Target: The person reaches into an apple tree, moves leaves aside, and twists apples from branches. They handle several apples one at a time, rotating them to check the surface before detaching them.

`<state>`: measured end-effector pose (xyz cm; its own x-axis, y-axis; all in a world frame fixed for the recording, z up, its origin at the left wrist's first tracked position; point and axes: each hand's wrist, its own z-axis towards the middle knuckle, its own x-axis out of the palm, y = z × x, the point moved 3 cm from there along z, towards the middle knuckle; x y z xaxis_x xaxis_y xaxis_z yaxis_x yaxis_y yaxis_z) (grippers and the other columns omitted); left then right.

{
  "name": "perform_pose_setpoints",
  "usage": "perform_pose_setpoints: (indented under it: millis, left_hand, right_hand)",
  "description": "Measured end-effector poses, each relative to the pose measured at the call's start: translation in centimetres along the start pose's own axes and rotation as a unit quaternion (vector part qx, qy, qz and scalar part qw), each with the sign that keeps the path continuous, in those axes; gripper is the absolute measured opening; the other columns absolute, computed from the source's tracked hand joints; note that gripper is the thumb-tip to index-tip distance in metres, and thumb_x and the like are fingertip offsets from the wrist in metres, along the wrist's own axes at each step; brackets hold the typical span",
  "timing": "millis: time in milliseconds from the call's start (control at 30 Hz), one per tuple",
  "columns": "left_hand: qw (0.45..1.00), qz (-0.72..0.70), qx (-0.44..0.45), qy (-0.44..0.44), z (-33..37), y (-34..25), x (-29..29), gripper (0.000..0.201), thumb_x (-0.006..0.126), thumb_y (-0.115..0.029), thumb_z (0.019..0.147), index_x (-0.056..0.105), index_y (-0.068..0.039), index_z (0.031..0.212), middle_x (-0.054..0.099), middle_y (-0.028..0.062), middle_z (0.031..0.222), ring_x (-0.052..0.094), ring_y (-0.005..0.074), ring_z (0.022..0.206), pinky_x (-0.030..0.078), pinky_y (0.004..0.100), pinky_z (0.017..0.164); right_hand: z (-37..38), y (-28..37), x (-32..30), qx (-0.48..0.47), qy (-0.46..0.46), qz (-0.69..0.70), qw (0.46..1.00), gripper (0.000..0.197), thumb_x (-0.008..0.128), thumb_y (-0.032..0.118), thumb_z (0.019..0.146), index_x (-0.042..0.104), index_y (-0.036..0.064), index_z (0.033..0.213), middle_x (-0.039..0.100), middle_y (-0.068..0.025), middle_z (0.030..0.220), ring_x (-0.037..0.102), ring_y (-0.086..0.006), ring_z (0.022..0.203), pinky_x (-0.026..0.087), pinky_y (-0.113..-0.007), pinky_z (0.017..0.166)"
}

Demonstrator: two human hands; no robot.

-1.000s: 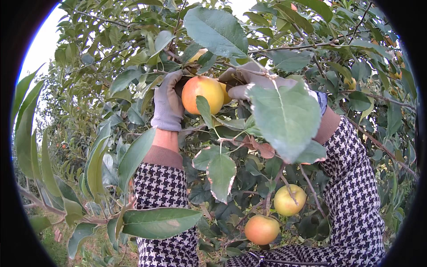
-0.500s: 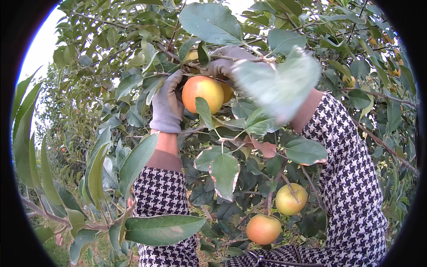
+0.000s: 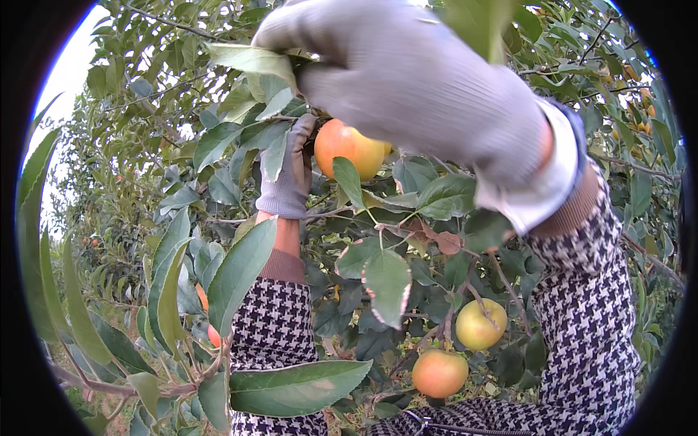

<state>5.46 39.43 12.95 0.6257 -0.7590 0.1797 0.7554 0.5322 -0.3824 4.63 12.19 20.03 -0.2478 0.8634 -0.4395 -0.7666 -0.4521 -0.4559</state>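
My left hand [image 3: 289, 171], in a grey knit glove, reaches up beside a yellow-red apple [image 3: 349, 150]. Its fingers curl at a thin branch [image 3: 273, 118] at the apple's upper left; their tips are partly hidden. Close to the camera, my right hand [image 3: 414, 80], also gloved, covers the top of the view. Its fingers are closed, with a green leaf [image 3: 254, 61] pinched at their ends. Behind this hand the apple's upper right is hidden, and a second yellow fruit barely shows at its right side.
Two more apples hang lower down, one yellow-green [image 3: 480, 324] and one reddish [image 3: 440, 373]. Leaves with brown edges [image 3: 387, 285] hang below the upper apple. A leafy branch [image 3: 167, 389] crosses the near left. Dense foliage and more fruit stand at the right.
My right hand has come from behind the leaves beside the apple toward the camera, up and in front of it. My left hand stays by the apple; the whole view has shifted slightly.
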Motion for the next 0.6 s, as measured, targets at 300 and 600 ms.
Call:
perform_pose_setpoints:
  millis: [300,600]
  left_hand:
    - [0.984,-0.149,-0.051,-0.082,-1.6,3.5,4.6,0.038,0.045,-0.031,0.104,0.057,-0.001,0.124,0.065,0.0131,0.121,0.063,0.0248,0.109,0.05,0.0364,0.097]
    - [0.98,0.168,0.076,-0.069,-1.3,5.3,3.8,0.041,0.065,-0.003,0.082,0.059,-0.009,0.122,0.07,0.0174,0.107,0.068,0.0357,0.096,0.053,0.0403,0.081]
  right_hand:
    - [-3.6,-10.4,4.4,0.091,0.247,-0.244,0.933,0.023,0.062,0.004,0.075,0.072,0.0069,0.096,0.07,-0.0169,0.094,0.068,-0.0335,0.095,0.053,-0.041,0.082]
    - [-3.9,-11.1,4.1,0.064,0.26,-0.257,0.929,0.023,0.064,0.005,0.072,0.075,0.0094,0.092,0.071,-0.0162,0.087,0.069,-0.0338,0.089,0.054,-0.041,0.078]
